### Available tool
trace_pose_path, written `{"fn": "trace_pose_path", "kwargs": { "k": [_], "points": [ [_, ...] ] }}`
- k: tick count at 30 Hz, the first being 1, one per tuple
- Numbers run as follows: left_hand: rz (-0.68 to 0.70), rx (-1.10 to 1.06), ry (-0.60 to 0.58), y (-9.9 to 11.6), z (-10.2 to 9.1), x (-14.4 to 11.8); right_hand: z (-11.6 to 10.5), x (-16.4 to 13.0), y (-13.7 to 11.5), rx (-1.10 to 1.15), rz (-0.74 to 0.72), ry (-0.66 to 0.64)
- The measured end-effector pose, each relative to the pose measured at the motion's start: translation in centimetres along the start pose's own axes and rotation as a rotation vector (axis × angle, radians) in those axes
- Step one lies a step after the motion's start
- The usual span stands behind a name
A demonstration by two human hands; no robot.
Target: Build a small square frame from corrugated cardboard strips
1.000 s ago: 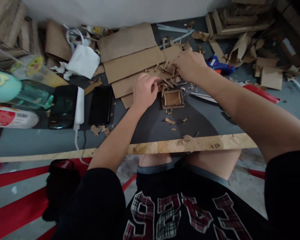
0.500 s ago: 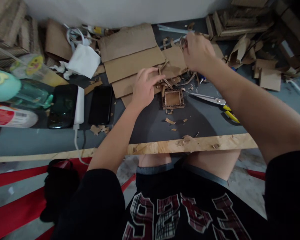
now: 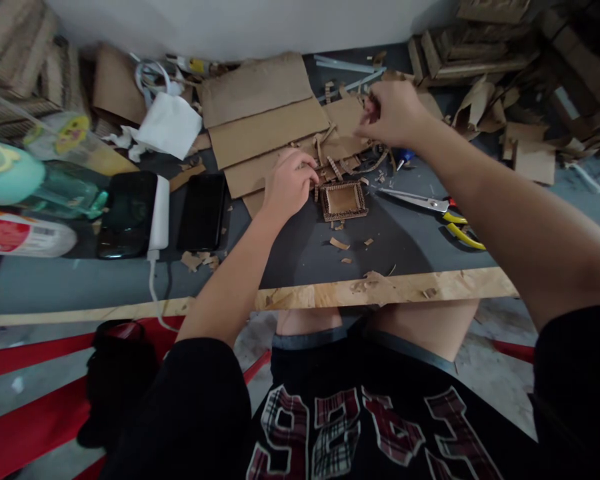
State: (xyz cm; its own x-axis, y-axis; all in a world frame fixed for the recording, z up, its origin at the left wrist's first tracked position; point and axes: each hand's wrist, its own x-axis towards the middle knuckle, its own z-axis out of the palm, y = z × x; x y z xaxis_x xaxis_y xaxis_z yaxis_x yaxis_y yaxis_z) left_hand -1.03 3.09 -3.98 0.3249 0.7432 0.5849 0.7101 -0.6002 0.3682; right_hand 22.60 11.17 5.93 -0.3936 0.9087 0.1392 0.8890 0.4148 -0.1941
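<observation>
My left hand [image 3: 291,180] hovers over the lower edge of the stacked cardboard sheets [image 3: 267,123]. Its fingers are loosely bent and apart, with nothing visible between them. Just right of it, a small rectangular tray of corrugated cardboard [image 3: 344,200] lies on the table, its walls made of narrow strips. Thin cardboard strips [image 3: 334,168] are heaped behind the tray. Further right and back, my right hand [image 3: 393,112] is held above the scraps with its fingers drawn together; whatever is in them is hidden. Scissors with yellow handles [image 3: 430,203] lie below my right forearm.
Two dark phones [image 3: 201,212], a white power bank [image 3: 160,213] with a cable, and bottles [image 3: 27,233] stand or lie at left. Glue sticks [image 3: 345,65] are at the back. Stacked cardboard frames [image 3: 473,53] fill the back right. The wooden table edge [image 3: 385,288] runs in front.
My left hand has drawn down slightly from the cardboard strip, its fingers now more curled. My right hand has lowered a little and turned, uncovering the glue sticks behind.
</observation>
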Motion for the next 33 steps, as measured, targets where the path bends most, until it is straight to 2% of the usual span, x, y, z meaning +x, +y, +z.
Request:
{"fn": "trace_pose_path", "kwargs": {
  "k": [4, 5, 7, 10, 13, 16, 19, 22, 25, 28, 33],
  "points": [
    [0.032, 0.017, 0.104, -0.6, 0.6, -0.2, 2.8, -0.2, -2.8, 0.046, -0.137, -0.098],
    [0.036, 0.023, 0.151, -0.8, 0.6, -0.2, 3.7, -0.2, -3.3, 0.067, -0.175, -0.087],
    [0.03, 0.033, 0.238, -1.1, 0.7, -0.3, 5.3, 0.0, -3.8, 0.088, -0.157, -0.018],
    [-0.004, 0.032, 0.293, -1.6, 0.4, -0.2, 5.9, 0.1, -3.8, 0.207, -0.113, 0.102],
    [-0.029, -0.052, 0.235, -1.1, -0.1, -0.1, 4.3, -1.0, -3.5, 0.444, -0.109, 0.168],
    [-0.089, -0.26, 0.151, 1.0, -0.3, -0.1, 3.1, -3.7, -3.5, 0.815, -0.057, 0.175],
    [-0.142, -0.51, 0.04, 3.7, 0.2, -0.4, 4.1, -6.7, -3.7, 1.216, -0.008, 0.218],
    [-0.182, -0.641, -0.039, 5.7, 0.8, -0.6, 6.1, -8.9, -4.2, 1.457, 0.044, 0.295],
    [-0.242, -0.656, -0.014, 6.4, 1.0, -0.5, 7.2, -9.9, -4.8, 1.602, 0.052, 0.363],
    [-0.256, -0.632, 0.029, 6.2, 0.9, -0.3, 7.3, -10.3, -5.4, 1.684, 0.026, 0.377],
    [-0.217, -0.626, 0.064, 6.0, 1.1, -0.3, 7.7, -10.7, -5.1, 1.626, 0.064, 0.356]
  ]
}}
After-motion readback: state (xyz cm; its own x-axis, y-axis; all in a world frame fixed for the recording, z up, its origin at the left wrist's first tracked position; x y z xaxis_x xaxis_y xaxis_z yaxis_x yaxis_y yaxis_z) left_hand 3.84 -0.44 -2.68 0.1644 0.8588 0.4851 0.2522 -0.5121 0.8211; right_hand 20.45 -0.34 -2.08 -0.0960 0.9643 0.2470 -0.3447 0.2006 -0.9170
